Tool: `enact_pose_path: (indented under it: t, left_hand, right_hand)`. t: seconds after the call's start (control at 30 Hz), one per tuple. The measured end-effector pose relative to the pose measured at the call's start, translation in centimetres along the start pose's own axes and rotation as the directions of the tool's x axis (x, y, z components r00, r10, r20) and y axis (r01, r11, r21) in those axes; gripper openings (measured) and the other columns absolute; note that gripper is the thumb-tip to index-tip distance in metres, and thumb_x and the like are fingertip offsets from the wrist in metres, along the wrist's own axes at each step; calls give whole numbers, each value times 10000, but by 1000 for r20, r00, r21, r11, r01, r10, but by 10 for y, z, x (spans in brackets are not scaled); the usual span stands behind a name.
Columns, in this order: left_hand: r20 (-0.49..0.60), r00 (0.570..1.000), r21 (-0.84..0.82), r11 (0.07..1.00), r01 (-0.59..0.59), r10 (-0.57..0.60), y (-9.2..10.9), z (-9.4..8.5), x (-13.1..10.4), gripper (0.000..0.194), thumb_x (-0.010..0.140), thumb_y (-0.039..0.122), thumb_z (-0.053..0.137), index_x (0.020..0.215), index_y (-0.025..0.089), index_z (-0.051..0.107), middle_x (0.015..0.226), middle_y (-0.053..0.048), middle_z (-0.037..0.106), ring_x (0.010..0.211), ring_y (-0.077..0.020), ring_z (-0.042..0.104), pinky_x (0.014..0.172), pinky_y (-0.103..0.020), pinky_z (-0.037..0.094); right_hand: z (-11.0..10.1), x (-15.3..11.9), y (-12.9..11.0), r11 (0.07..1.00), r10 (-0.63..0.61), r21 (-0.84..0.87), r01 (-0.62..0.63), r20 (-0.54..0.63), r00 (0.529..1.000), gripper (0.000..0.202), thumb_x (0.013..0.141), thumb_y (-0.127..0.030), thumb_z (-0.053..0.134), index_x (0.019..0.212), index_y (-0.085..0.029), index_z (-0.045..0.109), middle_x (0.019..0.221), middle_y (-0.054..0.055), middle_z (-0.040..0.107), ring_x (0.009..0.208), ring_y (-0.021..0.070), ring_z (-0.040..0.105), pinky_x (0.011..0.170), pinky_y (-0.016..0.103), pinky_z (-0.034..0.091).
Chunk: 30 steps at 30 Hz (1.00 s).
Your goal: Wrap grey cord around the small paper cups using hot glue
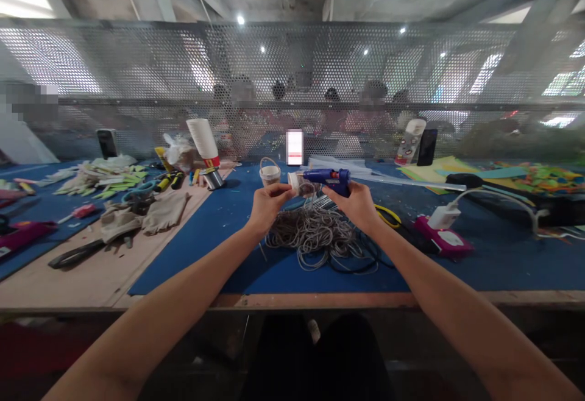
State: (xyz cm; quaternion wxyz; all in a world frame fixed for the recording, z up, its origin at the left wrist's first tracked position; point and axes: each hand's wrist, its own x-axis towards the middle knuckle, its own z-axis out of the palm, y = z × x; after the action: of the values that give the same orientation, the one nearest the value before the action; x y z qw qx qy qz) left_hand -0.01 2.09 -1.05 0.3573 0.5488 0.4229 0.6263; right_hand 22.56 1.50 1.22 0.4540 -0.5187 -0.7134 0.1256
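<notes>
My right hand [354,201] is closed around the grip of a blue hot glue gun [324,175], its nozzle pointing left. A long clear glue stick [411,183] sticks out of its back. Between the fingers of my left hand [269,203] is a small white paper cup [295,183], tipped on its side, close to the nozzle. Whether the nozzle touches the cup I cannot tell. Just behind my left hand stands a cup with a handle loop [270,173]. Below both hands lies a loose heap of grey cord [315,230].
A tilted stack of paper cups [201,136] stands left of centre. Work gloves [164,212] and scissors [137,192] lie at left. On the right are a magenta power strip [443,239] with a white plug and coloured sheets [434,172]. A perforated metal screen [292,53] rises behind the table.
</notes>
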Motion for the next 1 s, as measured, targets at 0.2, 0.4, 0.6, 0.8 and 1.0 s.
enact_pose_path:
  t: [0.2,0.4,0.6,0.8,1.0]
  left_hand:
    - [-7,1000,33,999,-2,2,2,-1,0,274,644,385,840,791,163,778,755,-42,717,739,-173,607,768,-316,465]
    - [-29,999,62,998,-17,19,2,-1,0,260,656,376,833,793,161,781,764,-48,718,729,-174,597,757,-318,458]
    - [-28,999,71,997,-19,21,0,-1,0,246,666,374,828,797,170,783,772,-48,717,721,-168,589,742,-315,456]
    - [-26,999,73,997,-25,27,1,0,0,245,670,368,824,799,164,781,763,-40,721,732,-173,604,748,-309,459]
    - [-20,1000,46,999,-16,17,1,0,0,225,670,346,823,803,169,784,767,-45,720,724,-171,612,751,-314,469]
  right_hand:
    - [3,1,2,981,-45,-189,44,-2,999,478,813,-666,591,803,-215,747,649,40,687,710,246,672,644,318,449]
    - [5,0,6,938,-111,-331,109,11,994,524,848,-685,534,916,-220,764,750,89,733,789,287,701,670,337,455]
    - [6,1,7,923,-115,-367,114,20,993,511,865,-681,523,943,-234,759,792,91,744,810,290,704,684,345,466]
    - [5,1,6,910,-82,-405,91,38,996,523,869,-686,515,967,-231,753,806,96,746,825,293,702,695,348,471]
    - [4,1,4,902,-96,-418,106,45,994,516,879,-677,508,965,-229,752,820,94,751,835,292,703,702,349,478]
